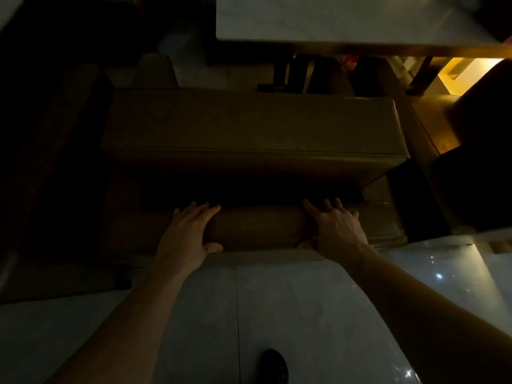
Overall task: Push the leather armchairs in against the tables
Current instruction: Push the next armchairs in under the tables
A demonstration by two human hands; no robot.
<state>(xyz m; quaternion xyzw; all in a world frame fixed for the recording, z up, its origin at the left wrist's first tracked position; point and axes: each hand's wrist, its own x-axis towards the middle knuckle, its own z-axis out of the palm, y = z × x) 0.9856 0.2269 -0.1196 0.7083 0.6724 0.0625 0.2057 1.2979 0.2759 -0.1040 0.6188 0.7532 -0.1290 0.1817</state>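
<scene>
- You are looking down in dim light at a brown leather armchair (249, 134) from behind its backrest.
- Your left hand (188, 231) lies over the rounded top of the backrest (260, 227), fingers spread forward across the roll and thumb hooked onto its near face; the grip is a loose curl round the padding.
- Your right hand (336, 227) sits on the same roll, well apart from the left, fingers reaching over the far edge and thumb tucked under the near side; this grip also curls round the backrest.
- Both forearms run in from the lower corners of the view and meet the chair at about the same height.
- The seat cushion (249, 123) lies beyond your hands, its far edge close to the pale desk (346, 20) at the top right; the desk's front edge overhangs the far end of the chair, though whether they touch you cannot tell.
- A second dark seat (55, 162) stands just beside the armchair on the left.
- A warm yellow light (457, 70) shows under the desk at the right.
- The floor (277, 314) below you is glossy pale tile, and the toe of a dark shoe (274, 365) shows at the bottom edge.
</scene>
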